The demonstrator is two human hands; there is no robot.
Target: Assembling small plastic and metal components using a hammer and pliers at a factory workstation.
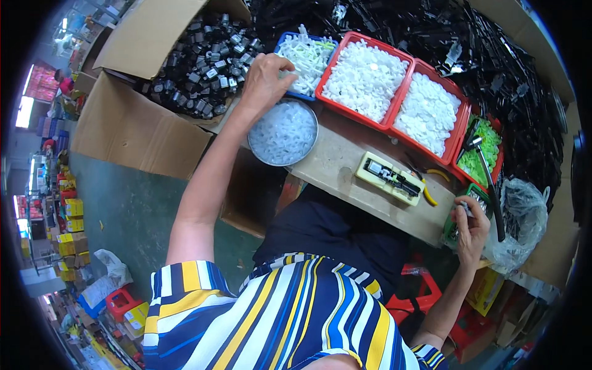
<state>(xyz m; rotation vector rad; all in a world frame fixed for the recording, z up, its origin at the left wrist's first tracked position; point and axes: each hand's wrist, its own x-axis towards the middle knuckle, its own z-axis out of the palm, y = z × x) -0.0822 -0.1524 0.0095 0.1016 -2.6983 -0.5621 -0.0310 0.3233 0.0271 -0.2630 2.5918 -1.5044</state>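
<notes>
My left hand is at the near left edge of a blue tray of thin white plastic pieces. Its thumb and fingers are pinched together, with a small pale piece showing at the tips. To the right, my right hand is raised beside the bench edge, its fingertips closed on a small greyish piece. Between the hands, a cream fixture block lies on the bench with a black part set in it. A round metal bowl of translucent pieces stands just below my left hand.
Red trays hold small white parts; another has green parts. Yellow-handled pliers and a hammer lie at the right, near a clear plastic bag. A cardboard box with dark, glossy blocks stands left; black parts heap behind.
</notes>
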